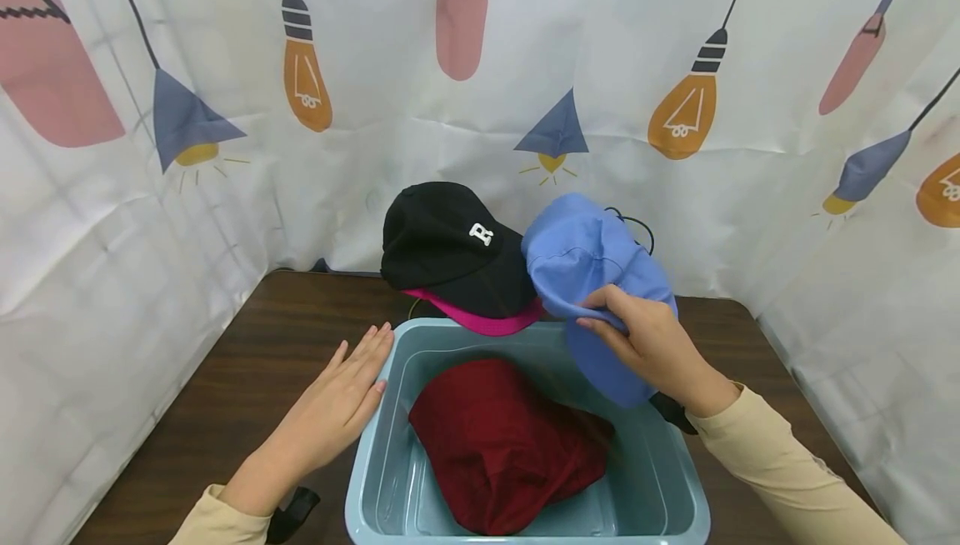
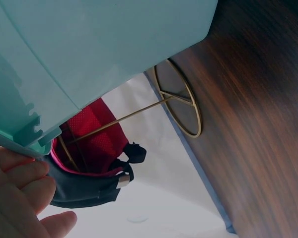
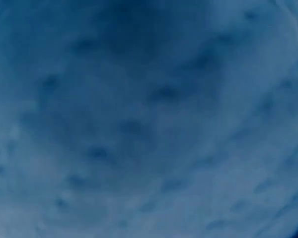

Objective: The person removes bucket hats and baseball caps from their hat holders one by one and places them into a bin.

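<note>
My right hand (image 1: 648, 349) pinches the edge of a light blue hat (image 1: 573, 245) between thumb and fingers, above the back right of a light blue plastic bin (image 1: 367, 478). Part of that hat hangs down inside the bin's rim. Blurred blue fabric (image 3: 149, 119) fills the right wrist view. At the bin's back left corner, my left hand (image 1: 337, 403) rests against the rim with its fingers straight. A dark red hat (image 1: 502, 445) lies crumpled in the bin. Behind the bin, a black cap (image 1: 442, 237) with a white letter and pink under its brim sits on a wire stand (image 2: 193, 111).
The bin stands on a dark wood table (image 1: 247, 362). White curtains (image 1: 360, 95) with printed lamps close off the back and both sides. A thin dark wire loop (image 1: 649, 237) shows behind the blue hat.
</note>
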A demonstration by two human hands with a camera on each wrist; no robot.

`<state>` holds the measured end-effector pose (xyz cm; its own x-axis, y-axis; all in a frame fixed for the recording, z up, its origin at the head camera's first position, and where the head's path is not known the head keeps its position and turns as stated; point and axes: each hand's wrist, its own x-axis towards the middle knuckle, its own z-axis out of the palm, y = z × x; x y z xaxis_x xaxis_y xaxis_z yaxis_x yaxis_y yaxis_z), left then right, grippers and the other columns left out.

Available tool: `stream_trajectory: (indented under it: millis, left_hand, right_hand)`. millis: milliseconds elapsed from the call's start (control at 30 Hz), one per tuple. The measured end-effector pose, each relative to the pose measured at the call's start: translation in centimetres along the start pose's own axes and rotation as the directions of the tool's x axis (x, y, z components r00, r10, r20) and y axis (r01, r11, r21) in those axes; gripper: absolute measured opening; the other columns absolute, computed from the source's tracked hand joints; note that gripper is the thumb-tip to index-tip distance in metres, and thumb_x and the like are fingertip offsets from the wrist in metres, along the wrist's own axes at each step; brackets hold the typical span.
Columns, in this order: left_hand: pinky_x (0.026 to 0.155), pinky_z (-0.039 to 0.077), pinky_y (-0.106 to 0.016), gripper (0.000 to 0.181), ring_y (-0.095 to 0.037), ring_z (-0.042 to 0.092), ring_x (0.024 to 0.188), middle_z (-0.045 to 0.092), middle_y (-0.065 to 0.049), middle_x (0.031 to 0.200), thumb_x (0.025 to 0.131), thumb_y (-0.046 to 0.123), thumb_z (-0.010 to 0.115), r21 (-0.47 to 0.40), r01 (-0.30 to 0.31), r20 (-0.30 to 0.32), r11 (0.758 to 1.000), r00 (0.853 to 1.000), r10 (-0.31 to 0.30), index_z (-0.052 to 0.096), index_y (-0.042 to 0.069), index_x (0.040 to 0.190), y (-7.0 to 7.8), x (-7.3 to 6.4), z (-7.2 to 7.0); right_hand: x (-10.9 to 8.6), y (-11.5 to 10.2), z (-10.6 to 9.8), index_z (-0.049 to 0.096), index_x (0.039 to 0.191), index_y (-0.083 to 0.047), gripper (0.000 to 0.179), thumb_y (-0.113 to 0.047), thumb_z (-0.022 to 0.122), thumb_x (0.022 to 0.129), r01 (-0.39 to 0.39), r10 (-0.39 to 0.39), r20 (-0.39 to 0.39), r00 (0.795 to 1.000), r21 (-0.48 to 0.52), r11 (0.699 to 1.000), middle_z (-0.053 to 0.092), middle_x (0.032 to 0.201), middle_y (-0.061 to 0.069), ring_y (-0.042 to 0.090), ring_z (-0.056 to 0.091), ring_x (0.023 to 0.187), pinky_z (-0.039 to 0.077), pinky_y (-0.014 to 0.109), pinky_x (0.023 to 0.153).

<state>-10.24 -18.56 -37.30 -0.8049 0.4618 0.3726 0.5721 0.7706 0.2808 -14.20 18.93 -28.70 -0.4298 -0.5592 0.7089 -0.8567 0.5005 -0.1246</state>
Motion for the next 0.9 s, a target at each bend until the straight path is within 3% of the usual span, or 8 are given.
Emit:
stream_trajectory:
  millis: [133, 300, 600, 900]
  left_hand:
    - [0.114, 0.016, -0.048, 0.055, -0.031, 0.027, 0.140, 0.030, -0.012, 0.153, 0.098, 0.017, 0.049, -0.003, 0.004, 0.003, 1.000, 1.000, -0.004, 0.031, 0.000, 0.147, 0.1, 0.0, 0.0]
    - [0.113, 0.017, -0.050, 0.055, -0.032, 0.027, 0.140, 0.030, -0.012, 0.153, 0.098, 0.018, 0.049, -0.007, 0.008, 0.013, 1.000, 1.000, -0.008, 0.031, 0.000, 0.147, 0.2, 0.0, -0.1]
    - [0.114, 0.014, -0.049, 0.056, -0.030, 0.024, 0.141, 0.029, -0.012, 0.153, 0.098, 0.020, 0.049, -0.014, 0.032, 0.041, 0.999, 0.999, -0.031, 0.031, 0.000, 0.148, 0.1, 0.1, 0.0]
    - [0.113, 0.015, -0.051, 0.055, -0.029, 0.021, 0.142, 0.028, -0.013, 0.154, 0.099, 0.021, 0.047, -0.012, 0.049, 0.061, 0.999, 0.997, -0.048, 0.030, 0.001, 0.148, 0.1, 0.2, -0.2]
  right_hand:
    - [0.1, -0.8, 0.6, 0.064, 0.090, -0.009, 0.038, -0.044, 0.051, 0.094, 0.052, -0.052, -0.008, 0.999, 0.018, 0.998, 0.064, 0.077, -0.005, 0.005, 0.057, 0.064, 0.048, 0.019, 0.060]
    - [0.0, -1.8, 1.8, 0.067, 0.091, -0.009, 0.031, -0.037, 0.055, 0.095, 0.167, -0.169, 0.017, 0.985, 0.083, 0.982, 0.068, 0.080, -0.002, 0.007, 0.062, 0.068, 0.051, 0.020, 0.063]
    - [-0.9, -3.2, 4.1, 0.064, 0.093, -0.012, 0.009, -0.020, 0.066, 0.092, 0.303, -0.328, 0.163, 0.930, 0.158, 0.940, 0.068, 0.085, -0.005, 0.003, 0.063, 0.077, 0.052, 0.017, 0.071]
    - [-1.2, -4.3, 4.8, 0.063, 0.090, -0.016, 0.014, -0.015, 0.075, 0.082, 0.398, -0.445, 0.231, 0.865, 0.223, 0.890, 0.064, 0.085, -0.011, 0.002, 0.061, 0.079, 0.050, 0.015, 0.075]
